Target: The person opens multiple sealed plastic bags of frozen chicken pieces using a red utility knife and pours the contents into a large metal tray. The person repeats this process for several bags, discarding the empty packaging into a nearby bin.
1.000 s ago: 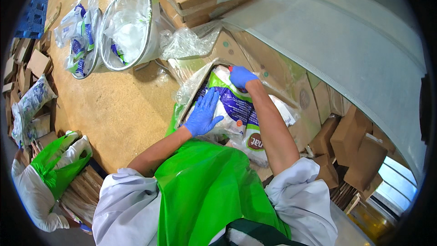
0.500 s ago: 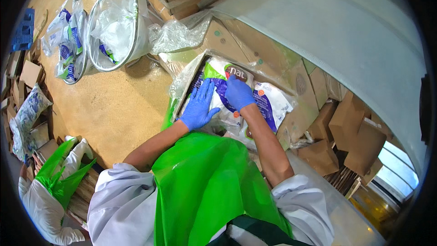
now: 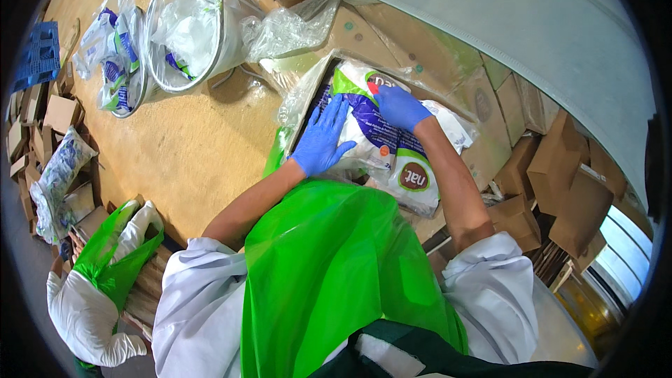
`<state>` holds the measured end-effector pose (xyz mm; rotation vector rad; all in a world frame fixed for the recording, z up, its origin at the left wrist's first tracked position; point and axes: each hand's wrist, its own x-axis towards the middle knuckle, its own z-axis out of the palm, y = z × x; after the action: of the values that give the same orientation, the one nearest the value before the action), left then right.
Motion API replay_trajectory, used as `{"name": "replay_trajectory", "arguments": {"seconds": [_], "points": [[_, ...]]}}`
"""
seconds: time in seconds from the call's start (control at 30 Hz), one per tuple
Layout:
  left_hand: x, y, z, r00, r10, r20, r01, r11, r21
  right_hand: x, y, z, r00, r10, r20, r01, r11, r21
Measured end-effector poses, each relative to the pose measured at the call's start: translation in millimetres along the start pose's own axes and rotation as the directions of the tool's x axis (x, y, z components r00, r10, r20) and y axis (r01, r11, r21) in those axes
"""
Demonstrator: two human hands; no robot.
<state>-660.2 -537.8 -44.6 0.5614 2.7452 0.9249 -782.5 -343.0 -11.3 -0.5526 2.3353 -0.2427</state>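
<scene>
A white, purple and green plastic bag [image 3: 366, 126] lies on top in an opened carton [image 3: 314, 95] lined with transparent film. My left hand [image 3: 318, 141], in a blue glove, rests flat on the bag's left side with its fingers stretched out. Closed at the bag's upper right is my right hand [image 3: 404, 108], also gloved in blue. A small red thing [image 3: 374, 88] shows at its fingertips; its kind is mostly hidden by the hand. Beside the first bag, under my right forearm, is a similar bag [image 3: 413, 176] with a brown round mark.
Hoop-rimmed bins with plastic liners [image 3: 222, 35] stand at upper left, one holding similar bags [image 3: 119, 63]. Film-wrapped cartons [image 3: 434, 56] lie beyond my carton. Cardboard boxes [image 3: 567, 175] pile up at right. A co-worker in white and green [image 3: 84, 308] is at lower left.
My right hand has moved right along the top bag, and the red thing now shows at its fingertips. My left hand stays flat on the bag. The whole view has shifted slightly.
</scene>
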Motion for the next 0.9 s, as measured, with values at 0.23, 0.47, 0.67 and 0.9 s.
{"name": "replay_trajectory", "arguments": {"seconds": [0.23,0.47,0.67,0.9], "points": [[-1,-6,15,1.000,-0.022,-0.002,0.022,1.000,0.002,-55,-16,9,0.987,0.128,-0.098,-0.138,0.986,-0.098],[15,-3,9,0.997,0.030,-0.070,-0.039,0.991,-0.125,-117,22,99,0.934,0.176,-0.311,-0.040,0.916,0.398],[76,7,-2,0.912,0.407,0.051,-0.406,0.913,-0.039,-108,30,154,0.871,0.309,-0.382,0.033,0.739,0.673],[100,15,5,0.816,0.550,0.179,-0.550,0.833,-0.054,-122,11,118,0.969,0.246,-0.021,0.047,-0.100,0.994]]}}
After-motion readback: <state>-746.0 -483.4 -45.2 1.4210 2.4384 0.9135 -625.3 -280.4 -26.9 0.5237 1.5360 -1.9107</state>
